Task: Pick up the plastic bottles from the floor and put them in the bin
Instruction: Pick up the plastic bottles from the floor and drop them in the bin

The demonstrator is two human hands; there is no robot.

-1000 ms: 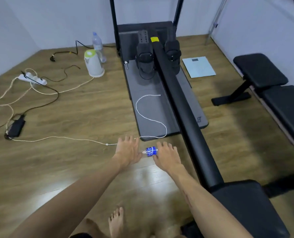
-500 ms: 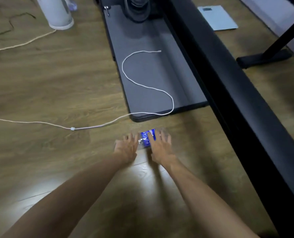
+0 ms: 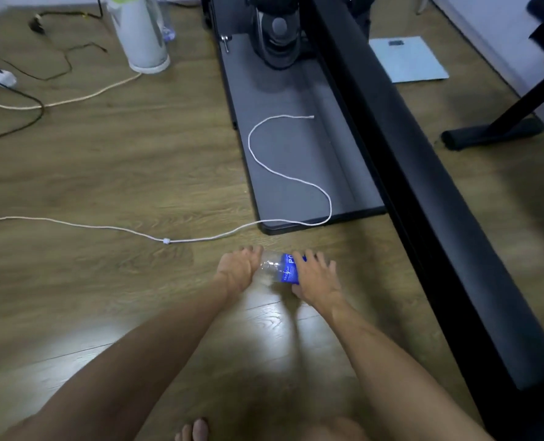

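1. Bottle [image 3: 278, 269]: clear plastic, blue label with white letters, lying sideways low over the floor [image 3: 105, 173], near the grey mat [image 3: 296, 148].
2. Left hand [image 3: 238, 265] grips one end, right hand [image 3: 315, 275] wraps the label end.
3. Cap and base hidden by hands; label text partly covered.

Clear plastic bottle [image 3: 278, 268], blue label with white lettering, lying on its side on wooden floor [image 3: 121, 173], just in front of grey mat [image 3: 296, 160]; both ends hidden.
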